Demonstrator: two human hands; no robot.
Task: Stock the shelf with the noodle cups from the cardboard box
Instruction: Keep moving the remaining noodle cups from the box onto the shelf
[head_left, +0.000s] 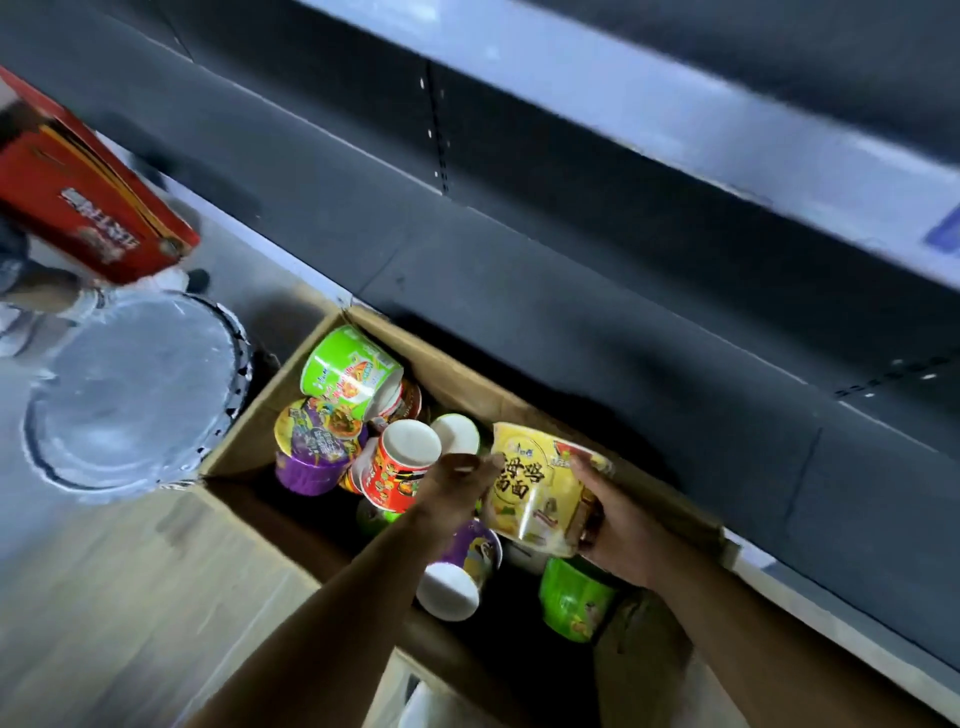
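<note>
An open cardboard box (270, 410) on the floor holds several noodle cups lying at odd angles, among them a green one (348, 371), a purple one (314, 447) and a red one (397, 467). Above the box my right hand (623, 525) grips a yellow noodle cup (540, 488) from the right side. My left hand (457, 486) touches the cup's left side with curled fingers. The dark shelf (571, 291) runs just behind the box and looks bare.
A round silvery lid or tub (135, 389) sits on the floor left of the box. A red carton (83, 192) juts in at the upper left, near another person's shoes. A pale shelf edge (675, 119) crosses the top. Wood-look floor lies in front.
</note>
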